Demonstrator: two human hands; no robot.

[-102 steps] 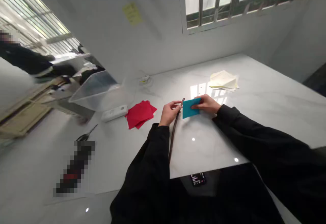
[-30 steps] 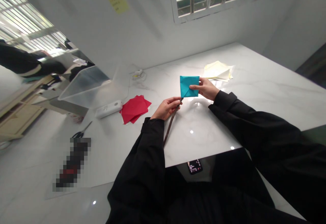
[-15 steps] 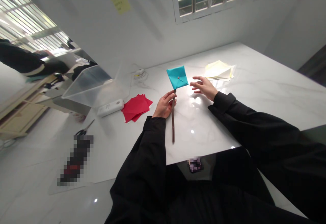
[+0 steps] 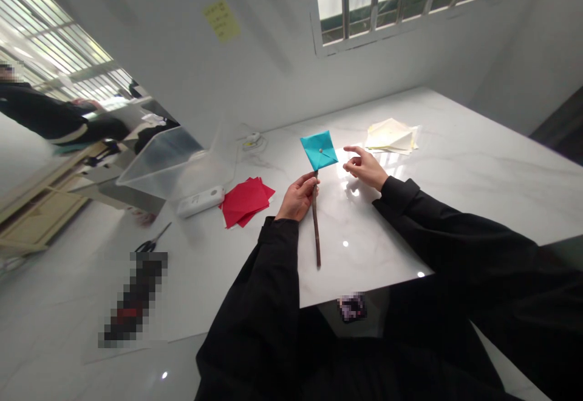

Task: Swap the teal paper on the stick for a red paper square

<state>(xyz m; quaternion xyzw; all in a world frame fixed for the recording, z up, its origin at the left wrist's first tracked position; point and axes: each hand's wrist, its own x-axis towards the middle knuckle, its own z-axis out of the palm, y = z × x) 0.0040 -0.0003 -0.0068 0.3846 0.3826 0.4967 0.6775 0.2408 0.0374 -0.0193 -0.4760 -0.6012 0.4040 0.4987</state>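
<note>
A pinwheel [image 4: 319, 149] of folded blue paper, pinned at its middle, tops a thin brown stick [image 4: 317, 231]. Near the upper end of that stick, just below the paper, my left hand [image 4: 298, 197] is closed around it. The stick slants slightly, its lower end pointing toward me over the white table [image 4: 410, 206]. To the right of the blue paper hovers my right hand [image 4: 365, 168], apart from it, with the index finger stretched out, the other fingers bent and nothing held.
Red paper sheets [image 4: 247, 202] lie left of my left hand, beside a white power strip [image 4: 201, 201] and a clear plastic bin [image 4: 159, 164]. Pale yellow sheets [image 4: 392, 135] lie at the back right. Scissors [image 4: 153, 241] rest at left. A person [image 4: 45, 109] is at the far left.
The right hand's fingers have gone from loosely spread to the index finger pointing out with the others curled. The left hand keeps its hold on the stick. The whole view has shifted slightly.
</note>
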